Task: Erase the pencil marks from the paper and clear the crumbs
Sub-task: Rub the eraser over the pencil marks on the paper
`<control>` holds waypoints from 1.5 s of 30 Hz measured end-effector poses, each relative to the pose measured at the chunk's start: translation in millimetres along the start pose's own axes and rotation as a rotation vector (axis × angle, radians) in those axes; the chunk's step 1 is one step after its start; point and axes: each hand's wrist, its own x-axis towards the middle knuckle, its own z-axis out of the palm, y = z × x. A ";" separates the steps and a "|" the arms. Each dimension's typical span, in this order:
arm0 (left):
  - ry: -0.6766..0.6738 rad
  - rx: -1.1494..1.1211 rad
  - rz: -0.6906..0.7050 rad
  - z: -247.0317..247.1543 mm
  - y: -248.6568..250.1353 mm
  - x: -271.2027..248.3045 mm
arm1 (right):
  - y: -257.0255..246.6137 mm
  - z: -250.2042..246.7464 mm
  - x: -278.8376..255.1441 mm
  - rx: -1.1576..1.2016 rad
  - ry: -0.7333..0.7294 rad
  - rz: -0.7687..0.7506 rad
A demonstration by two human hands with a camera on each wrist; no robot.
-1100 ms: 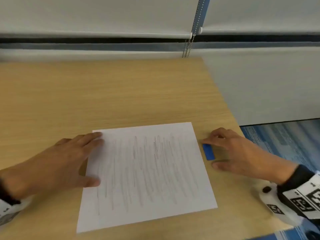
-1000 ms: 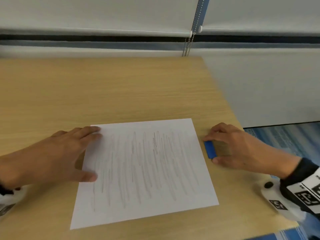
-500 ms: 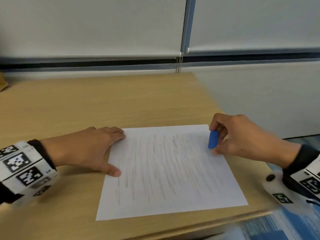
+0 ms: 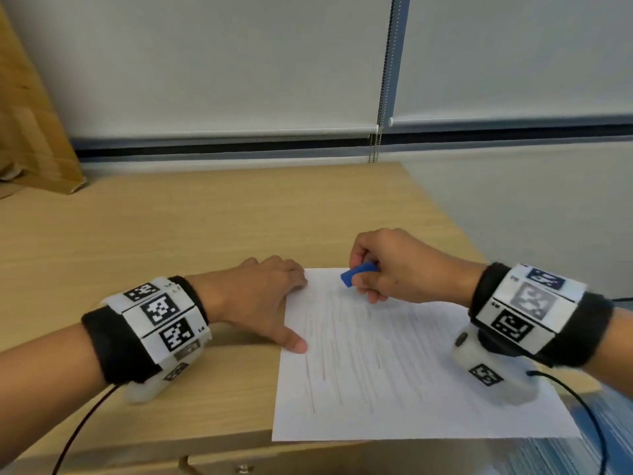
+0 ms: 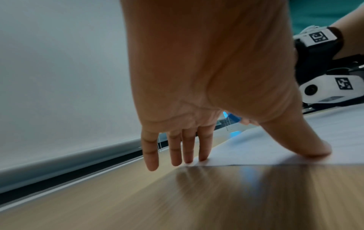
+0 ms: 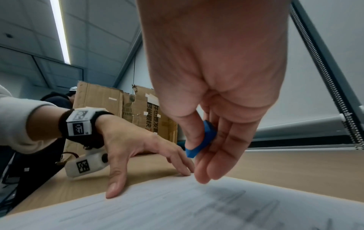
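A white sheet of paper [image 4: 394, 365] covered in grey pencil strokes lies near the desk's front right corner. My left hand [image 4: 260, 299] lies flat, fingers and thumb pressing the sheet's left edge; the same hand [image 5: 197, 109] shows fingertips and thumb on the paper [image 5: 295, 149]. My right hand [image 4: 387, 265] pinches a blue eraser [image 4: 358, 273] between thumb and fingers, just above the sheet's far edge. In the right wrist view the eraser [image 6: 202, 140] hangs slightly above the paper [image 6: 177, 207], not touching it.
The wooden desk [image 4: 171, 228] stretches left and back to a wall with roller blinds and a bead chain [image 4: 380, 97]. Cardboard [image 4: 30, 132] leans at the far left. The desk's right edge drops to blue floor. The paper's front edge overhangs the desk front.
My right hand picked the eraser off the desk beside the paper and carried it over the sheet's far edge. The left hand stayed on the left edge. The head view tilted up.
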 end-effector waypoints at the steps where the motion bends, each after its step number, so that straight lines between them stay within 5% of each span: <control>1: -0.001 0.023 -0.006 0.4 -0.1 0.0 | -2.3 3.9 6.0 -0.016 -0.018 -0.008; 14: -0.116 0.125 -0.045 5.7 -6.3 -0.9 | -18.1 30.5 47.2 -0.455 -0.203 -0.108; 23: -0.145 0.108 -0.038 4.3 -5.4 -1.7 | -21.7 32.3 44.0 -0.417 -0.311 -0.263; 45: -0.166 0.066 -0.050 4.5 -6.4 -3.2 | -12.6 22.7 56.3 -0.457 -0.352 -0.147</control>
